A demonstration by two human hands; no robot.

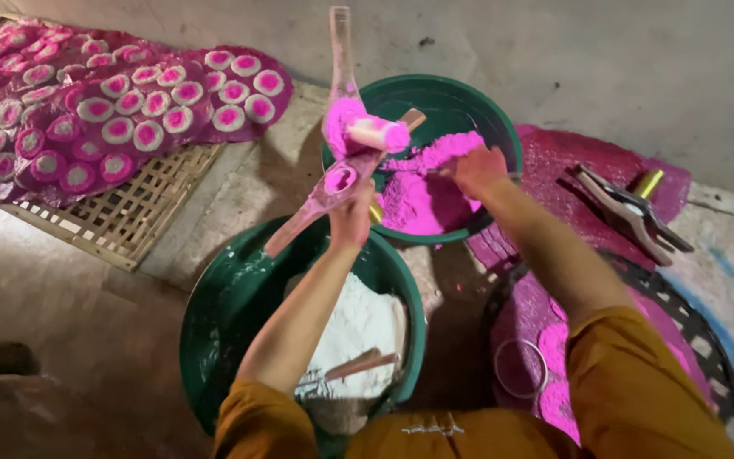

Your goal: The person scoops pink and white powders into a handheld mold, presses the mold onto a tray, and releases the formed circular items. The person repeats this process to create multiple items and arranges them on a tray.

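Pink powder coats a hinged press tool [341, 161], which is gripped at its middle by the left hand [352, 217], fingers wrapped round the handles, just above centre frame. A short stick [384, 132], also caked in pink, is laid across the tool's cup; the right hand [477, 170] is held closed over the heap of pink powder in the upper green basin [503, 127], though what is pinched in it cannot be made out. A second green basin [231, 297] of white powder is set below, with a wooden piece half buried in it. At the upper left, rows of round white-and-pink discs [121, 127] are spread on a pink-stained sheet over a woven mat [129, 221]. A spare metal press [630, 208] is left at the right on a pink sheet.

Powder could be spilled from the overfilled cup if the tool is tilted, and pink grains could be dropped into the white basin directly beneath. The stick, loosely balanced, could be knocked off.
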